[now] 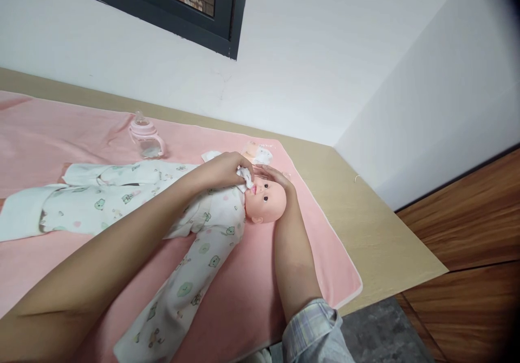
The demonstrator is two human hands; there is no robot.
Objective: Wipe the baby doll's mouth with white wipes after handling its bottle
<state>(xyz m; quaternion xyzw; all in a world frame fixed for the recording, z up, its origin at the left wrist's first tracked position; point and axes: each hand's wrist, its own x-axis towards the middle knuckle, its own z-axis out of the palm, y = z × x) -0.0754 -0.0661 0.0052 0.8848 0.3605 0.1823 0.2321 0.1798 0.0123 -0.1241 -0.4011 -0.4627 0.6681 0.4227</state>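
A baby doll (266, 203) lies on its back on a pink blanket (227, 292), its bald head to the right. It wears a white sleepsuit (134, 192) with green animal prints, one sleeve stretched toward me. My left hand (227, 170) reaches across its chest, fingers closed on a small white cloth (245, 176), which is by the doll's mouth and chin. My right hand (273, 173) lies along the far side of the doll's head, fingers stretched out, the wrist near the crown. Part of that hand is hidden behind the head.
A pink-topped baby bottle (148, 138) stands on the blanket at the back left. Beyond my hands lies a small patterned cloth (259, 151). The wooden table (345, 200) meets a white wall (296, 54) behind. A dark window frame (227, 16) is set above, and wooden panels (467, 216) stand to the right.
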